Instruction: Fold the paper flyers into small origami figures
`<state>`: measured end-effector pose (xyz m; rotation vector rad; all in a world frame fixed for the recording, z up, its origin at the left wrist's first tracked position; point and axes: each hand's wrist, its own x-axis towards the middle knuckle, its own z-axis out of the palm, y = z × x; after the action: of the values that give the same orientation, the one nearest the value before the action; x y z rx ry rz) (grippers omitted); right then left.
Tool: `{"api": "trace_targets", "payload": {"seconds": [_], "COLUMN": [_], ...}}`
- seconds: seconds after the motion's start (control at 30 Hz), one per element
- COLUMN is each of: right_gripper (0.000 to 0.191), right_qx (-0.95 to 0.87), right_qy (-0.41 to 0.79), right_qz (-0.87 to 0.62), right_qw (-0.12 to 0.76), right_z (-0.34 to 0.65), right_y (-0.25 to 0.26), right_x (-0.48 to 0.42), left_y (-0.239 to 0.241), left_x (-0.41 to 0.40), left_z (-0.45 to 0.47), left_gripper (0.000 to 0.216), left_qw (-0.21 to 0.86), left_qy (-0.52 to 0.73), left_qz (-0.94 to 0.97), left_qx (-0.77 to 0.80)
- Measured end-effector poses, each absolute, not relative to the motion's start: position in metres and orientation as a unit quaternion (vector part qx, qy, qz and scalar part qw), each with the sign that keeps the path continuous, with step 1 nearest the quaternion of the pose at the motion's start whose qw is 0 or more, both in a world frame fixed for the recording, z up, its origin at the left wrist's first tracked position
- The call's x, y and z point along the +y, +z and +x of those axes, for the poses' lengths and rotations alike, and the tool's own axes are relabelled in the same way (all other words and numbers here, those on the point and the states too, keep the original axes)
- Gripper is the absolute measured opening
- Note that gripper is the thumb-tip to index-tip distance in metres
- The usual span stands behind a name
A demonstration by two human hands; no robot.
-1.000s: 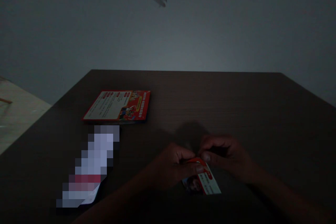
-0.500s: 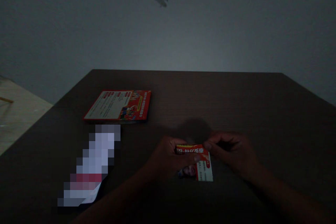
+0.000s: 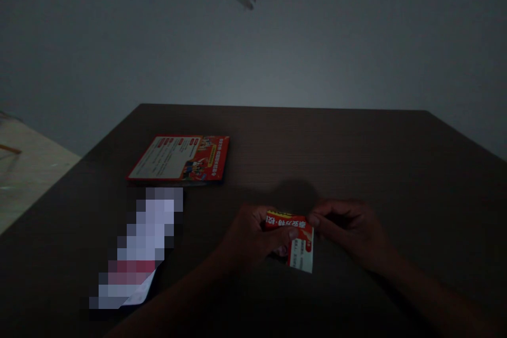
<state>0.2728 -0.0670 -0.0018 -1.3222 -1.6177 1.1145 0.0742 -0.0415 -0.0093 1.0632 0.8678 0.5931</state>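
Very dim, little detail. Low over the dark table (image 3: 356, 158), near its front edge, touching it or not impossible to tell: a small red and white folded paper (image 3: 298, 243), print too small to read. Left hand (image 3: 253, 237) closed round its left end, thumb on top, lower left corner hidden under the fingers. Right hand (image 3: 350, 229) pinching the upper right corner, fingertips lost in shadow. Farther left, flat, a red flyer (image 3: 180, 158); nearer, a pale sheet (image 3: 138, 248) masked by pixel blocks. Forearms cut off below.
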Motion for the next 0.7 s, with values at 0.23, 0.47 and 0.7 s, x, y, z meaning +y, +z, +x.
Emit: {"api": "trace_targets", "payload": {"seconds": [0.23, 0.47, 0.7], "right_gripper": [0.025, 0.026, 0.028], "right_qx": [-0.647, -0.550, -0.522], "right_qy": [0.446, 0.445, 0.440], "right_qz": [-0.503, -0.556, -0.579], "right_qw": [0.360, 0.437, 0.447], "right_z": [0.2718, 0.2718, 0.2734], "right_y": [0.0000, -0.0011, -0.0022], "right_x": [-0.0660, -0.0652, -0.0649], "left_y": [-0.0100, -0.0147, -0.0133], "left_x": [-0.0426, -0.0398, -0.0397], "left_z": [0.0737, 0.0751, 0.0758], "left_gripper": [0.021, 0.021, 0.019], "left_qw": [0.733, 0.728, 0.712], "left_qy": [0.244, 0.283, 0.305], "left_qz": [0.490, 0.500, 0.526], "left_qx": [0.403, 0.375, 0.351]}}
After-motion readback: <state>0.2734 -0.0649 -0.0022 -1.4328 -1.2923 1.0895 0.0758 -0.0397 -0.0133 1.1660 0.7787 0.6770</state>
